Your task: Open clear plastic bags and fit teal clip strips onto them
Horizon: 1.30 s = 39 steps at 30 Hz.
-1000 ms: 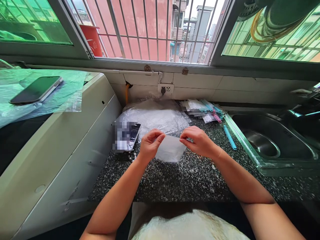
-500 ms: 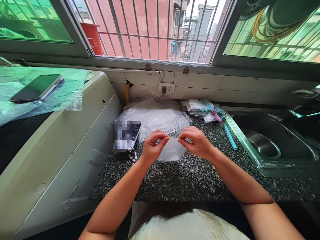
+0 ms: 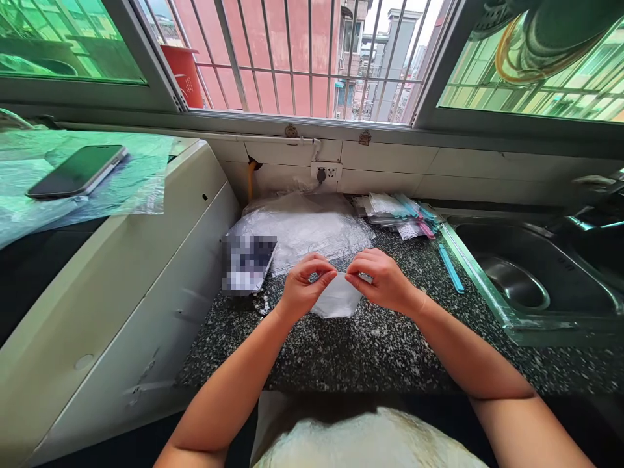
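A small translucent plastic bag (image 3: pixel 337 300) hangs between my two hands over the dark speckled counter. My left hand (image 3: pixel 307 283) pinches its top edge between thumb and forefinger. A short way to the right, my right hand (image 3: pixel 377 278) pinches the same edge, its fingertips close to the left ones. Behind my hands lies a large crumpled sheet of clear plastic (image 3: pixel 312 224). Left of them is a packet (image 3: pixel 248 266), its face blurred out. Whether anything lies inside the small bag I cannot tell.
Clear packets with blue and pink strips (image 3: pixel 397 214) are piled by the sink (image 3: pixel 511 260) at the right. A loose blue strip (image 3: pixel 451 268) lies near the sink edge. On the left, a phone (image 3: pixel 80 172) rests on plastic film atop a pale appliance (image 3: pixel 185 234).
My left hand has shifted slightly right, bringing the two pinches closer together along the bag's top edge. The bag looks narrower between them. The view has shifted slightly.
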### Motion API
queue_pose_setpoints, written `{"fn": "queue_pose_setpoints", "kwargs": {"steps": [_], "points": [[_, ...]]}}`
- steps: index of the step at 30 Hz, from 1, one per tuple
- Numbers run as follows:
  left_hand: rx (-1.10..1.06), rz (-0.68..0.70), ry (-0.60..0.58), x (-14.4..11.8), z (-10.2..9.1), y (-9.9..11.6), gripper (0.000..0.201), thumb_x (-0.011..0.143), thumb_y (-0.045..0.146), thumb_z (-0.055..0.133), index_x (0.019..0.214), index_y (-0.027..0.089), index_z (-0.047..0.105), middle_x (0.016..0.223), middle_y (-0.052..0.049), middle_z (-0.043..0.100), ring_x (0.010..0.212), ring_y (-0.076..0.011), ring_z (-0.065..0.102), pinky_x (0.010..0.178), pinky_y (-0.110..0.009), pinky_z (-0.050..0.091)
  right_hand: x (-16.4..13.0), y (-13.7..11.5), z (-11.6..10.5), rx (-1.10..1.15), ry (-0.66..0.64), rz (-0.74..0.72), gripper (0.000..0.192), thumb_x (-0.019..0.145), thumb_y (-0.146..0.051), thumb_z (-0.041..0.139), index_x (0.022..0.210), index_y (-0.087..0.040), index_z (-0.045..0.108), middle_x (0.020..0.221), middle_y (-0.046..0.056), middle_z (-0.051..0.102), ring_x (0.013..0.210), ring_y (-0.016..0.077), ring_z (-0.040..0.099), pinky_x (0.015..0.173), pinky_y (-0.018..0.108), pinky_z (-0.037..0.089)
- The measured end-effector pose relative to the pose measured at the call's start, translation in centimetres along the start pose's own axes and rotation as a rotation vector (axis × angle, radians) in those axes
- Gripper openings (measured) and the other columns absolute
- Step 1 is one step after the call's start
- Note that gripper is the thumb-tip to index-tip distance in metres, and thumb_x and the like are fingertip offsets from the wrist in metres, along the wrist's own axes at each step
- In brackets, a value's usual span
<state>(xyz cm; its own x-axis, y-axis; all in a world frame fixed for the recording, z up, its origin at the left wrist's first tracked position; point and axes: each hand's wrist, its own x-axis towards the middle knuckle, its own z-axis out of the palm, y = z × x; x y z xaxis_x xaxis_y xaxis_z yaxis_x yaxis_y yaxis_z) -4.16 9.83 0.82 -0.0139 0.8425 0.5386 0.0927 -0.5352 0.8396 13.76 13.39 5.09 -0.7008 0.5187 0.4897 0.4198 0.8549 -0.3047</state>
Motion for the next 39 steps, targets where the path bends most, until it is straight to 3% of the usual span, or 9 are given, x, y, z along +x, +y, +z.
{"fn": "queue_pose_setpoints", "kwargs": {"steps": [22, 39], "points": [[-0.060, -0.050, 0.048, 0.1, -0.3, 0.0, 0.012, 0.076, 0.028, 0.066, 0.069, 0.018, 0.066, 0.070, -0.002, 0.058, 0.068, -0.0134, 0.053, 0.064, -0.027, 0.043, -0.3, 0.4, -0.7, 0.009, -0.034, 0.013, 0.012, 0.082, -0.028, 0.057, 0.075, -0.018, 0.059, 0.073, 0.002, 0.064, 0.071, 0.0152, 0.053, 0.070, 0.030, 0.038], [-0.110, -0.112, 0.079, 0.2, -0.4, -0.2, 0.017, 0.075, 0.032, 0.068, 0.068, 0.017, 0.064, 0.069, -0.002, 0.057, 0.068, -0.0132, 0.052, 0.062, -0.027, 0.043, -0.3, 0.6, -1.4, -0.032, -0.003, -0.024, 0.016, 0.085, -0.022, 0.051, 0.070, -0.020, 0.057, 0.068, 0.001, 0.063, 0.066, 0.0142, 0.054, 0.067, 0.030, 0.037]]}}
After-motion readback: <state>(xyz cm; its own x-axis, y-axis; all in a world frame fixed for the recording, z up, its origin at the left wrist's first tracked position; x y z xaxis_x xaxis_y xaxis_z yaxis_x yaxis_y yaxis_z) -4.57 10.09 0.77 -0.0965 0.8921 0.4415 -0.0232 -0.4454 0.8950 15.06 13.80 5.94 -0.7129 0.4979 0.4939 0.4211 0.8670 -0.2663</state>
